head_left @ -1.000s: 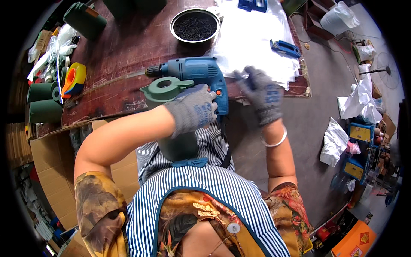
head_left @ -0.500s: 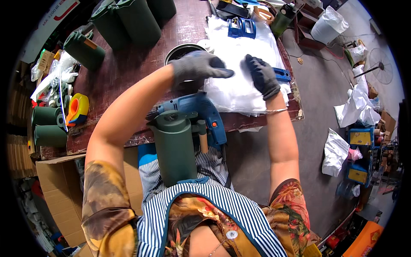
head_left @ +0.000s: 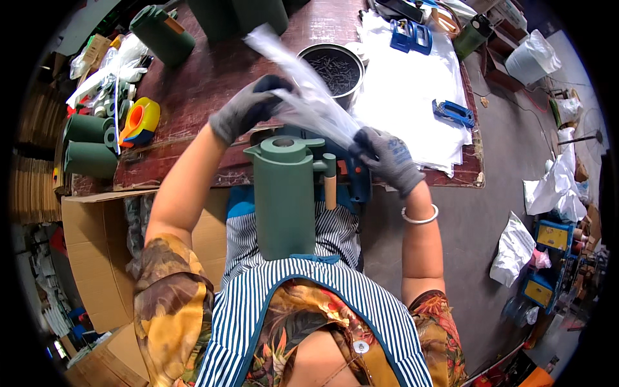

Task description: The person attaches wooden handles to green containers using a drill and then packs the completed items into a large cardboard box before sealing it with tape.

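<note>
A clear plastic bag (head_left: 311, 102), blurred by motion, is stretched between my two gloved hands above the near edge of the table. My left hand (head_left: 251, 108) pinches its left side, and my right hand (head_left: 389, 159) grips its lower right end. Just below them, a dark green jug (head_left: 284, 200) with a spout and a wood-faced handle stands upright against my striped apron. Behind the jug lies a blue power drill (head_left: 359, 177), mostly hidden. A round black bowl (head_left: 356, 80) of dark screws sits past the bag, beside a stack of white plastic bags (head_left: 412, 97).
Blue metal clamp-like pieces (head_left: 454, 113) rest on the stack. More green jugs (head_left: 162, 35) stand at the far left of the dark red table (head_left: 187, 97). A yellow and orange tape dispenser (head_left: 140, 121) is at its left edge. An open cardboard box (head_left: 97, 258) sits below.
A plastic bag is now held between both hands, lifted off the stack. My left hand has drawn back leftward and my right hand has come nearer the jug. The view has shifted.
</note>
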`<act>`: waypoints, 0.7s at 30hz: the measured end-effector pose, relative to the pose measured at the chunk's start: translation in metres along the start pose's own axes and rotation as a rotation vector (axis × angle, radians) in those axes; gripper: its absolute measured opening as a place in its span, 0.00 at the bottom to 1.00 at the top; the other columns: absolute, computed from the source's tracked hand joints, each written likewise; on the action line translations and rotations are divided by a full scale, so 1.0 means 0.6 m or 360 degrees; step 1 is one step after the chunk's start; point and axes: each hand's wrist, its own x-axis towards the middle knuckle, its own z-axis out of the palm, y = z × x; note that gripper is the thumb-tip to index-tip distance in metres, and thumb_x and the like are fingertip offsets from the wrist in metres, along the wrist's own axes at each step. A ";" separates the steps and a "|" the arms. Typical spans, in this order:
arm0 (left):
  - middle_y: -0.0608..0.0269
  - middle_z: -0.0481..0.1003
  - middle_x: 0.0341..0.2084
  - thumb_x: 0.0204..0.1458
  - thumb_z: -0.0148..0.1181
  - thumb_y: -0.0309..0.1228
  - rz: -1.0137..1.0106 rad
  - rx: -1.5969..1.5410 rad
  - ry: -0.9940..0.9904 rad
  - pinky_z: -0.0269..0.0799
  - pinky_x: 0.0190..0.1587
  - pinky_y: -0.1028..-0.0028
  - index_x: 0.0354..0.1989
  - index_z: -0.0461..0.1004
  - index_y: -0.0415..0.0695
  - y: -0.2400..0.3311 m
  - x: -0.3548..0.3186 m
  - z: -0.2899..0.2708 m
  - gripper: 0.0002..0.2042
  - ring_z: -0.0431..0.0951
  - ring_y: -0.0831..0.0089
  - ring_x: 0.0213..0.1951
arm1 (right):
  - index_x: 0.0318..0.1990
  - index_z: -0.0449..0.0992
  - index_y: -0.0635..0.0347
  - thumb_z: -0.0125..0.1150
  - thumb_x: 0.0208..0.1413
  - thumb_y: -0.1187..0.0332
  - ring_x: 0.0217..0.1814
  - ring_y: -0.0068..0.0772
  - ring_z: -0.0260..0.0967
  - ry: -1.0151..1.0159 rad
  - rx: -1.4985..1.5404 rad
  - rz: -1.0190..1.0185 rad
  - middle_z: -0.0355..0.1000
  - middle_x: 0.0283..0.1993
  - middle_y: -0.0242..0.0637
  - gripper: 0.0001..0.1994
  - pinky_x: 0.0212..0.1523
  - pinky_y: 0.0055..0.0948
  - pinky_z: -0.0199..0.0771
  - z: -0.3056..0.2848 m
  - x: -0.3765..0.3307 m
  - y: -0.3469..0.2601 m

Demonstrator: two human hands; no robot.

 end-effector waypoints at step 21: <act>0.52 0.78 0.38 0.53 0.66 0.40 -0.0760 0.0615 -0.0198 0.73 0.52 0.64 0.42 0.78 0.42 0.090 -0.584 0.016 0.15 0.79 0.59 0.47 | 0.52 0.74 0.65 0.60 0.57 0.66 0.53 0.40 0.75 -0.0437 0.1663 0.0339 0.74 0.52 0.45 0.17 0.57 0.35 0.72 0.230 -0.305 -0.179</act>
